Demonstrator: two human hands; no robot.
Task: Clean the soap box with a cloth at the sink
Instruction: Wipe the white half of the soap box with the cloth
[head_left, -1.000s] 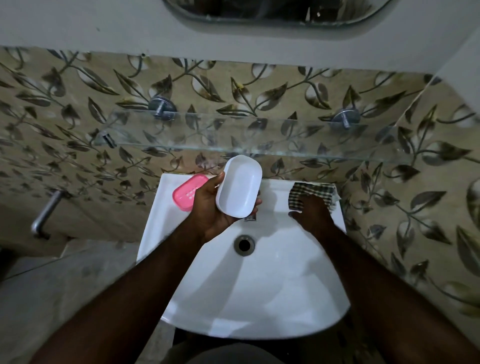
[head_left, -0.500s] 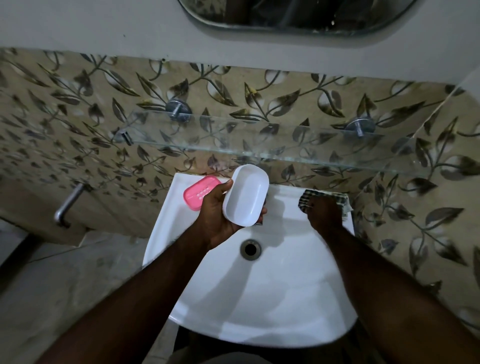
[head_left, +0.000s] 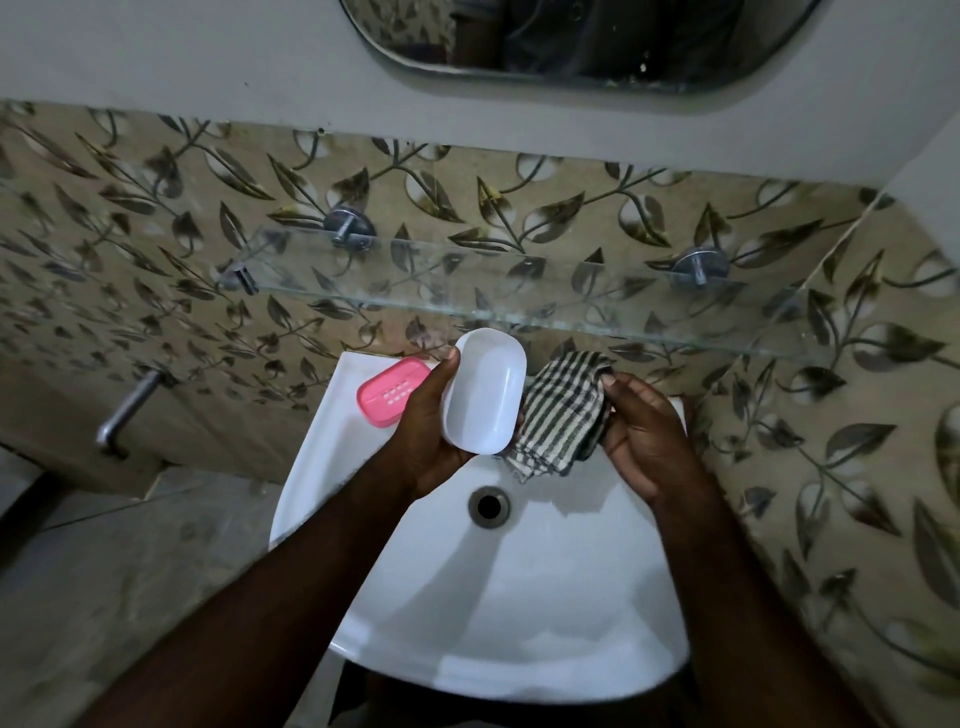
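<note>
1. Soap box: a white oval plastic shell held above the back of the sink, tilted, with its hollow side towards the camera. The hollow shows only bare white plastic.
2. Left grip: closed round the soap box. The thumb lies along the box's left rim and the fingers wrap behind it.
3. Cloth: dark-and-light checked fabric, bunched, just beside the box's right edge. Its lower corner hangs over the basin. Whether cloth and box touch cannot be determined.
4. Right grip: closed on the cloth, which it pinches at the right side, thumb uppermost.
5. Pink tray: a slotted oval piece lying flat on the sink's rear left ledge, partly behind the left grip.
6. Basin: white ceramic with a round metal drain in the middle, below both grips.
7. Glass shelf: mounted on the wall above the sink on two round metal brackets.
8. Wall: beige tiles with a dark leaf pattern. Above them is plain grey plaster carrying a mirror.
9. Metal pipe: projects from the wall to the left of the sink.
10. Floor: grey, visible at lower left.
</note>
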